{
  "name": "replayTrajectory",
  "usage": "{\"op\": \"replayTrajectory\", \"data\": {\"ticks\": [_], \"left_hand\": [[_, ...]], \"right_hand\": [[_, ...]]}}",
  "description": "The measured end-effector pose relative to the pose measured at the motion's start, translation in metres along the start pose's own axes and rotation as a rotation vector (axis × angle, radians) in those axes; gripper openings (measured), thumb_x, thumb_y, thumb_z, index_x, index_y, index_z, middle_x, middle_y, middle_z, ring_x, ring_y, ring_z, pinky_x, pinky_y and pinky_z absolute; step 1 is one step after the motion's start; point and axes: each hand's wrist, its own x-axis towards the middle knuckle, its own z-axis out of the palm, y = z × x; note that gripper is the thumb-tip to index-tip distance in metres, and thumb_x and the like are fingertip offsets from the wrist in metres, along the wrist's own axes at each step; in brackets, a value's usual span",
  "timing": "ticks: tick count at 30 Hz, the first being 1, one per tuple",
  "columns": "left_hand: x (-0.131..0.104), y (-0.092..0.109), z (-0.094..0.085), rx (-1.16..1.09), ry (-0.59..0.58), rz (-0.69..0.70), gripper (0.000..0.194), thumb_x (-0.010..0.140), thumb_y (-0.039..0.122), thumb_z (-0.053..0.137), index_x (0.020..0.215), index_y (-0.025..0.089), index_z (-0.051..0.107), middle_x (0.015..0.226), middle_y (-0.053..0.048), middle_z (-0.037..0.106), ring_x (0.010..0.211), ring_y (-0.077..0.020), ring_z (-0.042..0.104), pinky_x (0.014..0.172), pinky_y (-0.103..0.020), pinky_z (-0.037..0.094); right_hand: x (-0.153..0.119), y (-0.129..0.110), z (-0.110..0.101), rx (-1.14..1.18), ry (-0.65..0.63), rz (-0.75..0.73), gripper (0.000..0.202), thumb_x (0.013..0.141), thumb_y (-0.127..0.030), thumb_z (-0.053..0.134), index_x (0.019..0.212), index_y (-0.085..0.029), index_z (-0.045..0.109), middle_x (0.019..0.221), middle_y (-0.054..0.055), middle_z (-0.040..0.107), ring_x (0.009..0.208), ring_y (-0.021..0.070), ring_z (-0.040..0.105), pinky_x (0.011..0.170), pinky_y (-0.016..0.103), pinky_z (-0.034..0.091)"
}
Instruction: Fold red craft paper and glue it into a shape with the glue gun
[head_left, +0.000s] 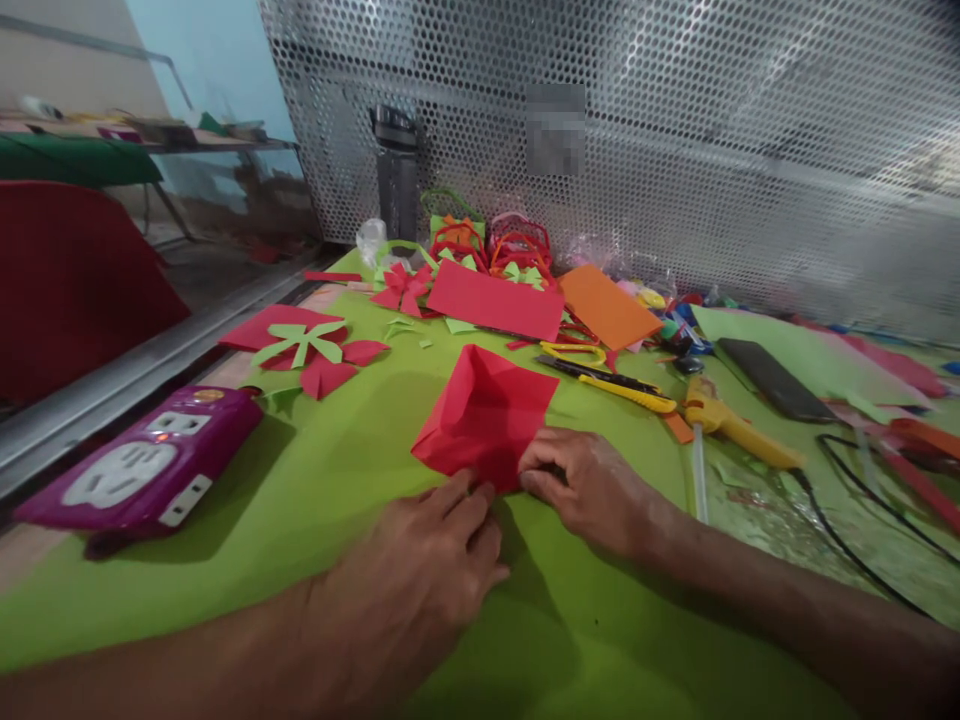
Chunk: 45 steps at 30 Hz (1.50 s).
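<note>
We see a folded red piece in the middle of the green work surface, its sides partly raised, with a peak toward the far left. The right hand has thumb and fingers closed on its near right edge; the left hand lays its fingertips at the near edge, though we cannot tell whether they pinch it. We judge that these two holds, set just apart, steady the thin sides and keep the folds from springing. The yellow glue gun lies to the right, probably for easy reach, and the yellow-and-black cutter lies between it and the piece. The purple power strip rests at the left, well apart from both hands. A red sheet and an orange sheet lie farther off, which, we suppose, leaves working room.
</note>
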Motion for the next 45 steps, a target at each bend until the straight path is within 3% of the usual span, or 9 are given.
{"op": "replayTrajectory", "data": {"ticks": [7, 15, 23, 27, 31, 35, 45], "left_hand": [[0.003, 0.001, 0.006, -0.007, 0.003, -0.02, 0.019, 0.088, 0.021, 0.047, 0.083, 0.014, 0.064, 0.088, -0.01, 0.068, 0.095, -0.0241, 0.06, 0.08, -0.038, 0.05], [0.002, 0.002, -0.011, -0.044, -0.051, 0.014, 0.019, 0.088, 0.019, 0.047, 0.08, 0.017, 0.064, 0.093, -0.009, 0.067, 0.096, -0.0236, 0.059, 0.081, -0.038, 0.05], [0.002, 0.002, 0.002, -0.033, -0.024, 0.012, 0.02, 0.089, 0.02, 0.045, 0.083, 0.014, 0.063, 0.084, -0.007, 0.067, 0.088, -0.0214, 0.06, 0.077, -0.035, 0.05], [0.002, 0.004, 0.002, 0.042, 0.016, -0.006, 0.023, 0.089, 0.029, 0.048, 0.093, 0.012, 0.063, 0.091, -0.009, 0.066, 0.088, -0.0231, 0.058, 0.074, -0.036, 0.049], [0.004, 0.004, 0.003, 0.06, -0.002, -0.092, 0.05, 0.08, 0.048, 0.056, 0.111, 0.009, 0.056, 0.104, -0.012, 0.061, 0.092, -0.0261, 0.054, 0.071, -0.037, 0.048], [0.006, 0.001, 0.006, 0.005, -0.066, -0.148, 0.063, 0.072, 0.061, 0.057, 0.109, 0.01, 0.057, 0.1, -0.011, 0.057, 0.089, -0.0263, 0.05, 0.067, -0.038, 0.047], [0.003, 0.005, 0.004, 0.003, -0.082, -0.138, 0.061, 0.076, 0.062, 0.049, 0.111, 0.012, 0.056, 0.1, -0.009, 0.054, 0.089, -0.0252, 0.046, 0.072, -0.039, 0.046]], "right_hand": [[0.005, -0.002, -0.003, -0.073, -0.052, 0.04, 0.019, 0.083, -0.017, 0.049, 0.066, -0.017, 0.059, 0.065, 0.0, 0.058, 0.059, 0.011, 0.047, 0.057, 0.024, 0.031], [0.007, -0.004, -0.001, -0.042, -0.036, 0.101, 0.016, 0.079, -0.018, 0.052, 0.067, -0.017, 0.063, 0.066, 0.001, 0.063, 0.06, 0.0114, 0.051, 0.057, 0.024, 0.033], [0.007, -0.005, -0.002, -0.06, -0.029, 0.112, 0.014, 0.077, -0.019, 0.055, 0.066, -0.017, 0.064, 0.065, 0.0, 0.064, 0.058, 0.0114, 0.051, 0.055, 0.024, 0.032], [0.007, -0.007, -0.002, -0.082, -0.034, 0.118, 0.014, 0.078, -0.018, 0.056, 0.066, -0.017, 0.063, 0.066, 0.0, 0.064, 0.059, 0.0113, 0.051, 0.057, 0.024, 0.033], [0.008, -0.009, -0.003, -0.103, -0.047, 0.126, 0.013, 0.078, -0.018, 0.057, 0.067, -0.016, 0.063, 0.066, 0.0, 0.063, 0.059, 0.011, 0.05, 0.057, 0.024, 0.032], [0.008, -0.009, -0.004, -0.128, -0.046, 0.11, 0.014, 0.079, -0.02, 0.057, 0.066, -0.016, 0.062, 0.066, 0.0, 0.062, 0.058, 0.011, 0.049, 0.056, 0.024, 0.031], [0.008, -0.012, -0.004, -0.163, -0.059, 0.138, 0.015, 0.077, -0.019, 0.056, 0.063, -0.016, 0.06, 0.062, 0.0, 0.061, 0.056, 0.0106, 0.047, 0.054, 0.024, 0.029]]}}
